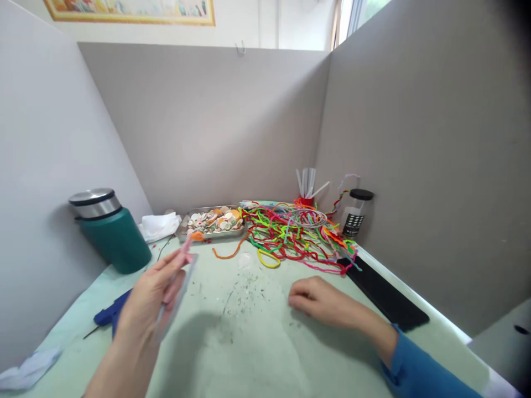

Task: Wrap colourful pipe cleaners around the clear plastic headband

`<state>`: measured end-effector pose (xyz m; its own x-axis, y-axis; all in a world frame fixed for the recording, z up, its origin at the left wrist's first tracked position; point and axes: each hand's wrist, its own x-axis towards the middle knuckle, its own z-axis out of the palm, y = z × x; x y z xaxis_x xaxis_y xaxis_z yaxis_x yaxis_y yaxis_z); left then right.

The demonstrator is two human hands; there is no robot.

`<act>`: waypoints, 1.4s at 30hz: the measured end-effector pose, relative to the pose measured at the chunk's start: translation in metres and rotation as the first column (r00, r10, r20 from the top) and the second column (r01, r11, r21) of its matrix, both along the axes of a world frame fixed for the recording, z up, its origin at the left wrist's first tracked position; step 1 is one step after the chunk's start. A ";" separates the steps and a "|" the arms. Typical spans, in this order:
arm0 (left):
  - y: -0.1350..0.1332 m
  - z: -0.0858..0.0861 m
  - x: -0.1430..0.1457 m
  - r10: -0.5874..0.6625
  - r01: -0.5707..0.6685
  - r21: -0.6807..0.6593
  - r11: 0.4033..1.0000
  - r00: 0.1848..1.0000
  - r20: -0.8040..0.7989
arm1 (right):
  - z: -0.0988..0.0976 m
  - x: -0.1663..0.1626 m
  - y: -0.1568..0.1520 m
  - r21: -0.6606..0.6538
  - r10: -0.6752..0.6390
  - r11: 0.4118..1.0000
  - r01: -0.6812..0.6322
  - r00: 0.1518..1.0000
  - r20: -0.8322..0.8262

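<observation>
Left hand [150, 293] pinches slim pink, orange-tipped stem [188, 245], perhaps fuzzy wire, long axis up-right beyond fingertips; translucent flat strip [182, 286] slants alongside fingers. Right hand [317, 298] loosely curled closed.

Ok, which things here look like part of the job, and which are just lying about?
Likely the job:
translucent strip in left hand
coloured cords
flat pieces in metal tray
blue glue gun, apparently

Likely just lying about:
teal flask
black-lidded bottle
crumpled white tissue
</observation>
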<state>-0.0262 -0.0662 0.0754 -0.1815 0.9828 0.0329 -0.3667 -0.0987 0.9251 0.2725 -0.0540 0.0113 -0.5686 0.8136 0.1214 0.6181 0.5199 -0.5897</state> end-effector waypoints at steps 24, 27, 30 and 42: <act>0.093 -0.098 0.014 -0.093 0.064 -0.068 0.996 0.788 -0.609 | -0.026 -0.121 0.121 -0.516 -0.090 0.775 -0.365 0.745 -0.661; 0.093 -0.101 0.013 -0.104 0.051 -0.100 0.994 0.737 -0.668 | -0.027 -0.126 0.117 -0.487 -0.104 0.828 -0.278 0.777 -0.621; 0.088 -0.093 0.015 -0.170 0.084 -0.161 0.983 0.731 -0.660 | -0.027 -0.130 0.113 -0.447 -0.116 0.869 -0.210 0.793 -0.598; 0.081 -0.085 0.016 -0.051 0.071 -0.017 0.997 0.515 -0.856 | -0.034 -0.131 0.114 -0.339 -0.060 0.919 -0.201 0.779 -0.624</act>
